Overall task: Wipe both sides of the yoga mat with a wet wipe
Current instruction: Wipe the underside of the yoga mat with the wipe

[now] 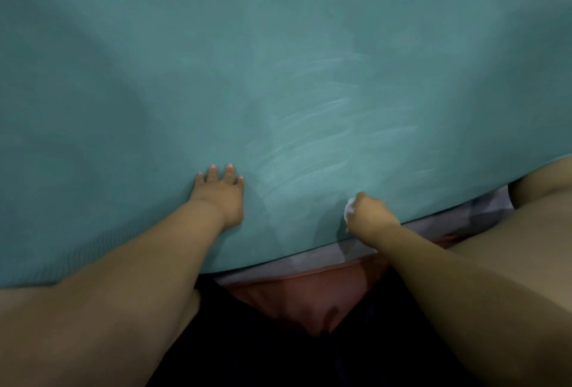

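Head view, single frame. The teal, finely ribbed foam yoga mat (278, 61) fills nearly the whole field and lies spread flat in front of me; its near edge runs as a curve across the lower part of the frame.

My left hand (221, 194) is released, palm down and fingers spread, pressed flat on the mat just inside the near edge.

My right hand (368, 216) is clenched around a small crumpled white wet wipe (350, 210), which shows only at the left side of the fist. The fist touches the mat close to the near edge, to the right of the left hand and apart from it.

Pale, streaky smear marks (325, 138) cover the mat between and beyond the two hands, slanting up to the right.

Below the mat edge I note a strip of pale grey-lilac patterned fabric (483, 210) and a salmon-pink cloth (309, 296). A bare knee (544, 182) shows at the right edge, touching the mat.
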